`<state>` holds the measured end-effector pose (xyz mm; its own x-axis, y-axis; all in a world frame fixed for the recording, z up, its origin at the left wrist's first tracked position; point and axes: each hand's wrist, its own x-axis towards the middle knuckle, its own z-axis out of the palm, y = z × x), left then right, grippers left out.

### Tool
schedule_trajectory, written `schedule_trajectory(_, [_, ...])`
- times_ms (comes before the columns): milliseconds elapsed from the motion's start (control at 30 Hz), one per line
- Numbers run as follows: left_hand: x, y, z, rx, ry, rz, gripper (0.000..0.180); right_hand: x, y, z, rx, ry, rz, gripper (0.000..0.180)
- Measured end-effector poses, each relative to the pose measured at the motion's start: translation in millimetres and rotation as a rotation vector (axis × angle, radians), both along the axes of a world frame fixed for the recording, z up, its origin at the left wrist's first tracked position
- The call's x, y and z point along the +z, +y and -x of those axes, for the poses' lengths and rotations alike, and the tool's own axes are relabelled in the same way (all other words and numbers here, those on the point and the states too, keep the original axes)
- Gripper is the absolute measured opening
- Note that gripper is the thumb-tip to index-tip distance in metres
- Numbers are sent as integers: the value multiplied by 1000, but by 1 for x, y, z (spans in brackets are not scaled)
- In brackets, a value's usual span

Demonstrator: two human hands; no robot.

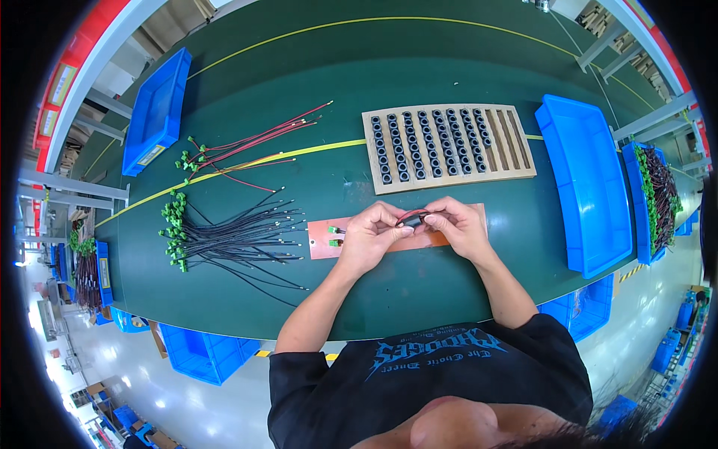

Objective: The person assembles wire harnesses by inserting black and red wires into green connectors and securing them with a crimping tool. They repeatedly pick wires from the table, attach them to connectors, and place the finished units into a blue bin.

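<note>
Both my hands meet in front of me over an orange strip (323,249). Between their fingertips is a small black cylindrical part (413,221) with red wire looping along its upper side. My left hand (366,238) pinches the part and wire from one side. From the other side my right hand (462,227) is closed on the same part; the fingers hide some of it. Two small green connectors (334,236) lie on the strip beside my left hand. Just beyond my hands stands a wooden rack (449,181) with rows of black cylindrical parts (421,142).
Black wires (243,238) with green connectors (174,224) lie to the left, and red wires (247,146) lie behind them. A blue tray (587,179) is at the right, another blue tray (155,112) at the far left. A blue bin of wires (652,198) hangs past the right edge.
</note>
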<state>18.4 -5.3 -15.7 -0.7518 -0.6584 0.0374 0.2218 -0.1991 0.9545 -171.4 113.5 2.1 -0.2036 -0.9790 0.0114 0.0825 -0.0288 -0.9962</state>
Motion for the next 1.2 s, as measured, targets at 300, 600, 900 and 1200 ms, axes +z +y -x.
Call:
schedule_trajectory(300, [1, -4, -3, -23, 22, -8, 20, 7, 0, 2, 7, 79, -37, 14])
schedule_trajectory(600, [4, -6, -4, -96, 41, -43, 20, -8, -1, -1, -45, 163, 47, 7])
schedule_trajectory(900, [13, -12, -7, -206, 26, 90, 10, 8, 2, 14, -232, 46, 121, 7])
schedule_trajectory(1200, [17, 1, 23, -246, -86, -44, 9, 22, 12, 6, -212, -23, 118, 11])
